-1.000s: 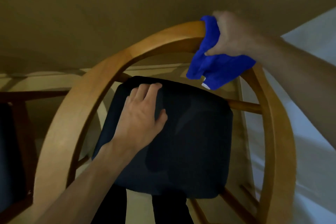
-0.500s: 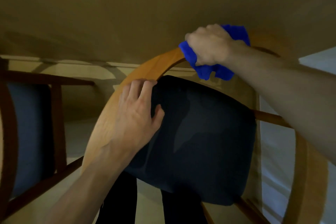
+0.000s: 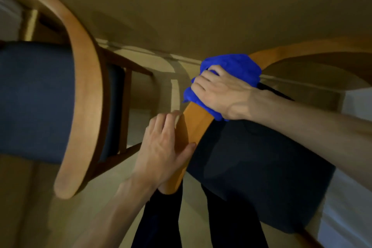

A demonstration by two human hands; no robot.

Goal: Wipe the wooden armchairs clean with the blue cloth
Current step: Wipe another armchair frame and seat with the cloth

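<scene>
A wooden armchair with a curved light-brown rail (image 3: pixel 196 123) and a dark seat cushion (image 3: pixel 259 169) fills the right half of the head view. My right hand (image 3: pixel 221 92) is shut on the blue cloth (image 3: pixel 231 66), bunched around the curved rail near its left bend. My left hand (image 3: pixel 165 147) lies flat with fingers spread on the lower left end of the same rail, beside the cushion's edge. A second wooden armchair (image 3: pixel 84 90) with a blue-grey seat (image 3: pixel 36 98) stands at the left.
A tan wall (image 3: pixel 201 6) runs behind both chairs, with a pale floor (image 3: pixel 141 90) between them. My dark trouser legs (image 3: pixel 161 217) show below the near chair. A white surface (image 3: pixel 346 217) lies at the far right.
My right hand has slid the blue cloth leftward and down along the curved rail. My left hand has moved off the cushion onto the rail's left end. The view has swung left.
</scene>
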